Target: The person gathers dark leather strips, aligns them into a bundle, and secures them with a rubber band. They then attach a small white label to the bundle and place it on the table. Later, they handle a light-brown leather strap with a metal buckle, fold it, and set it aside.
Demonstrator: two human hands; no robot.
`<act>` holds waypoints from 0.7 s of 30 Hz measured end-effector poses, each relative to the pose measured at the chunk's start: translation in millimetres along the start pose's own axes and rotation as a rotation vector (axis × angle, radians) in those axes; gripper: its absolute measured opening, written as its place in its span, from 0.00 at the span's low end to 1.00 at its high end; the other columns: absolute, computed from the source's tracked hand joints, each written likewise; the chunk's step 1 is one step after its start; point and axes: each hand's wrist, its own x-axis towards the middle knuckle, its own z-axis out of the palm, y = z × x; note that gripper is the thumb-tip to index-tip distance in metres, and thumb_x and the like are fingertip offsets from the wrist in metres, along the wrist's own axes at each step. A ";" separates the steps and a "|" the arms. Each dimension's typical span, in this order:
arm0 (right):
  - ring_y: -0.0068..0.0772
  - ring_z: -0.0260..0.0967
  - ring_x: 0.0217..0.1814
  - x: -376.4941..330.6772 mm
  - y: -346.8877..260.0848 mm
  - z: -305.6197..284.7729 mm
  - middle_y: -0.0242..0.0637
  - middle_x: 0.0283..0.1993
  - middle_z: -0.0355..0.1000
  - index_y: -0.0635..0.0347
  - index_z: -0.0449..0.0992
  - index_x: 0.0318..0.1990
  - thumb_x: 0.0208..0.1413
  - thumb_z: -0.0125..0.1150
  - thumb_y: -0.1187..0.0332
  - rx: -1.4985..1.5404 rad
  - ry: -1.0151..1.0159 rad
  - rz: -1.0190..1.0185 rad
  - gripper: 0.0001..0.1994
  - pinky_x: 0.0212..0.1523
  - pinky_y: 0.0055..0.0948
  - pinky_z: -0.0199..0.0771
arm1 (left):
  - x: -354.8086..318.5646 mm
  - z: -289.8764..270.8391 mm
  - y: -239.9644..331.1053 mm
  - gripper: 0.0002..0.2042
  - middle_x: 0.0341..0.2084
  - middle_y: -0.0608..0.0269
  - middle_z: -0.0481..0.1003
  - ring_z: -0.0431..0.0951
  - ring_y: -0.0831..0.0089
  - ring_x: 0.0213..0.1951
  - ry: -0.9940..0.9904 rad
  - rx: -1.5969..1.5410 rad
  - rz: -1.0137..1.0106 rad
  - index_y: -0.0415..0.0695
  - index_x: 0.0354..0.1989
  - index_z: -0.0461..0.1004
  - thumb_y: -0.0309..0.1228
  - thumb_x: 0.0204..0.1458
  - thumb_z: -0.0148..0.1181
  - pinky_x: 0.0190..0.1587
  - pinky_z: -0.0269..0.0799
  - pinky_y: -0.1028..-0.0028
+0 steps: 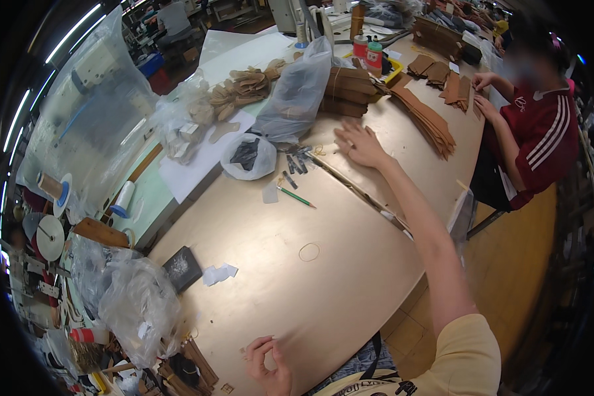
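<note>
Room: busy workshop; co-worker (541, 142) beyond and right of green pencil (297, 197).
Worktable (257, 297): tan, smooth, under pencil; seam runs just right of it; bare board on pencil's near side.
Brown leather-like stack (346, 91): beyond pencil, slightly right; long axis roughly crosswise; lies just past right fingertips.
Right hand (362, 144): nearer to stack, beyond-right of pencil; palm down, fingers spread, contact unclear.
Left hand (268, 365): near side of pencil, well apart from stack; fingers curled, no grip visible.
</note>
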 end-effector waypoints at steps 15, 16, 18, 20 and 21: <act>0.43 0.47 0.75 -193.9 43.8 -27.0 0.44 0.70 0.56 0.56 0.66 0.62 0.61 0.54 0.57 0.357 0.092 -0.145 0.24 0.72 0.43 0.48 | 4.0 26.9 13.3 0.05 0.32 0.54 0.77 0.78 0.62 0.34 -0.258 0.034 0.240 0.39 0.33 0.76 0.17 0.49 0.58 0.38 0.72 0.71; 0.44 0.47 0.75 -180.1 51.1 -30.2 0.45 0.70 0.56 0.56 0.65 0.63 0.61 0.55 0.55 0.317 0.228 -0.077 0.26 0.71 0.43 0.49 | 4.2 25.3 12.0 0.05 0.32 0.54 0.77 0.78 0.63 0.33 -0.268 0.040 0.250 0.39 0.33 0.76 0.17 0.49 0.58 0.38 0.72 0.71; 0.46 0.42 0.76 -133.7 57.6 -31.7 0.45 0.72 0.52 0.54 0.61 0.66 0.63 0.48 0.49 0.426 0.321 0.183 0.28 0.73 0.43 0.44 | 5.2 22.1 10.3 0.05 0.32 0.54 0.77 0.78 0.63 0.33 -0.276 0.041 0.271 0.39 0.33 0.76 0.17 0.49 0.58 0.37 0.73 0.72; 0.45 0.41 0.77 -106.1 47.7 -25.5 0.44 0.73 0.51 0.54 0.61 0.67 0.65 0.40 0.47 0.235 0.223 0.175 0.29 0.74 0.43 0.41 | 3.3 18.7 11.6 0.05 0.32 0.54 0.77 0.78 0.63 0.33 -0.249 0.062 0.248 0.39 0.33 0.76 0.17 0.49 0.58 0.38 0.72 0.71; 0.45 0.41 0.77 -95.2 39.9 -23.1 0.44 0.73 0.51 0.54 0.60 0.67 0.66 0.37 0.46 0.136 0.143 0.219 0.29 0.74 0.42 0.39 | 2.9 16.9 12.6 0.05 0.32 0.54 0.77 0.78 0.62 0.34 -0.227 0.073 0.236 0.39 0.33 0.76 0.17 0.49 0.57 0.38 0.72 0.71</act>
